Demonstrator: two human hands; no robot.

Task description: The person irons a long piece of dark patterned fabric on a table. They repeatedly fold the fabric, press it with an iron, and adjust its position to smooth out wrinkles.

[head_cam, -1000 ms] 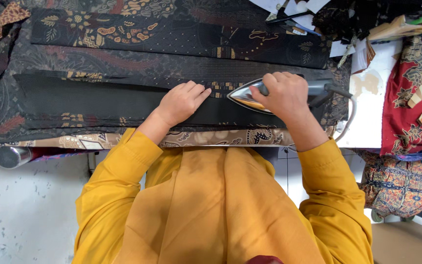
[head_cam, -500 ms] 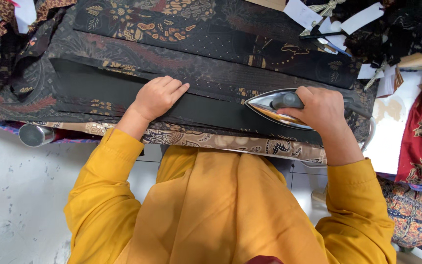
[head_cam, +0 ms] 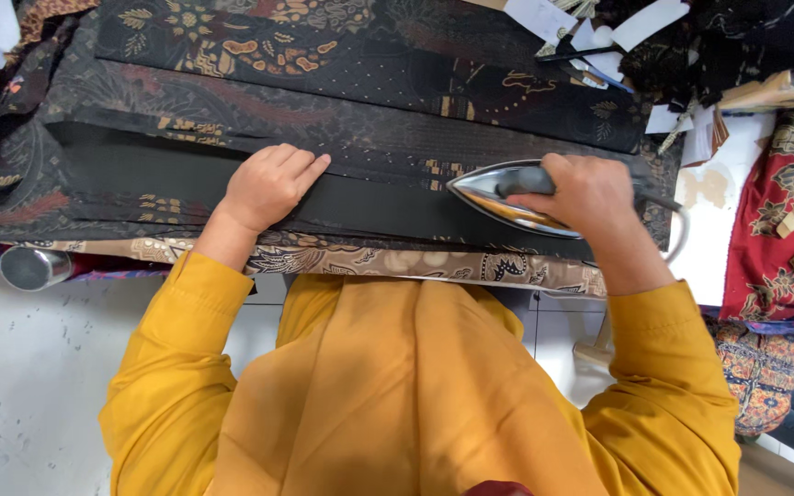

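Firmly, right hand grips iron.

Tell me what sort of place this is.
Probably a small tailoring or garment workshop. The right hand grips an iron on a black fabric strip, the left hand rests on it, and patterned cloth lies around.

1. I count two hands: my left hand flat on cloth, my right hand wrapped round a handle.
2. One iron.
3. One plain black strip.
4. One metal cup.
5. One pen among several white paper slips; their exact number I cannot tell.
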